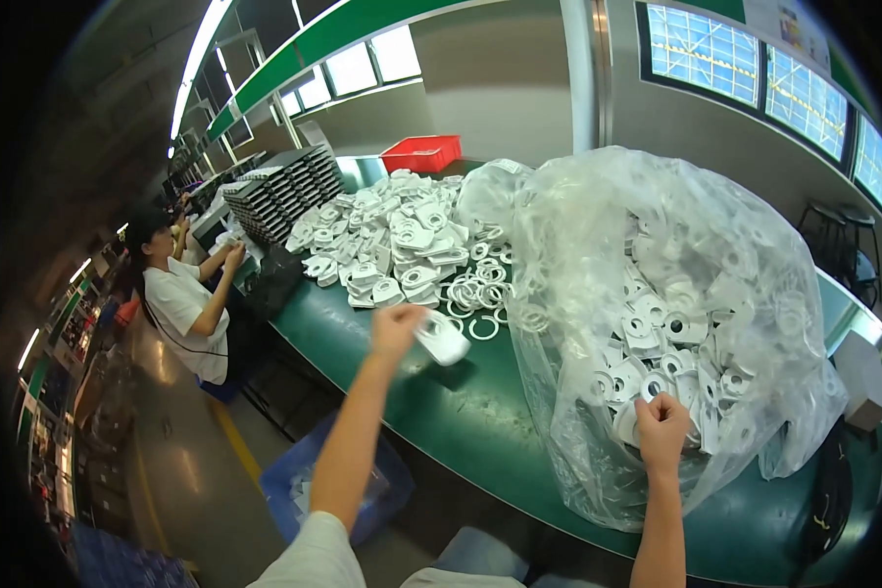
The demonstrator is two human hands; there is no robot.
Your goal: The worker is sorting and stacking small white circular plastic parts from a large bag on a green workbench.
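My left hand point(396, 331) is closed on the edge of a white plastic housing piece point(445, 343), a flat rounded part with a round hole, held above the green table point(480, 402). My right hand point(662, 423) is closed at the mouth of a large clear plastic bag point(583, 446), right against the white plastic parts point(647, 333) inside; whatever its fingers hold is hidden. Beyond my left hand spreads a heap of similar white housings point(402, 235). Several loose white rings point(478, 291) lie between that heap and the bag.
Stacked dark trays point(282, 191) stand at the table's far left, and a red bin point(421, 153) at the back. A blue bin point(382, 480) is below the near edge. A white box point(860, 380) sits far right. Another person point(181, 294) works seated at the left.
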